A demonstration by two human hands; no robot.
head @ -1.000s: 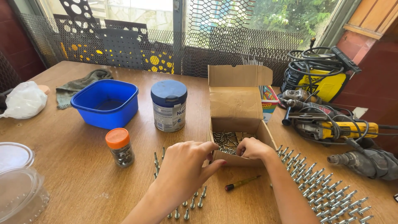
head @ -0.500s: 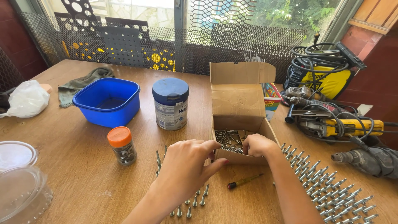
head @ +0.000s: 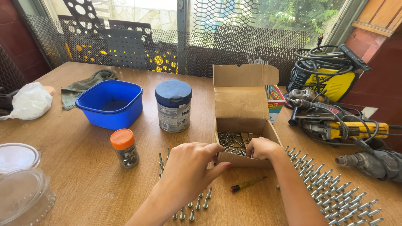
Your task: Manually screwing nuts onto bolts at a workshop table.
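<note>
An open cardboard box (head: 242,109) with loose screws (head: 230,141) inside stands in the middle of the wooden table. My left hand (head: 190,168) rests at the box's front left corner, fingers touching its rim. My right hand (head: 262,148) curls over the front rim with its fingertips down among the screws; what they pinch is hidden. Several screws stand upright in rows (head: 331,190) to the right of the box. More upright screws (head: 194,205) stand below my left hand.
A small screwdriver (head: 248,183) lies in front of the box. Left of it stand an orange-lidded jar (head: 124,147), a blue-lidded tin (head: 173,106) and a blue tub (head: 111,103). Power drills (head: 351,132) and cables crowd the right edge. Clear plastic containers (head: 21,184) sit at the near left.
My view has dipped and shifted slightly. Both hands have stayed at the front of the box, the right one settling a little deeper over the rim.
</note>
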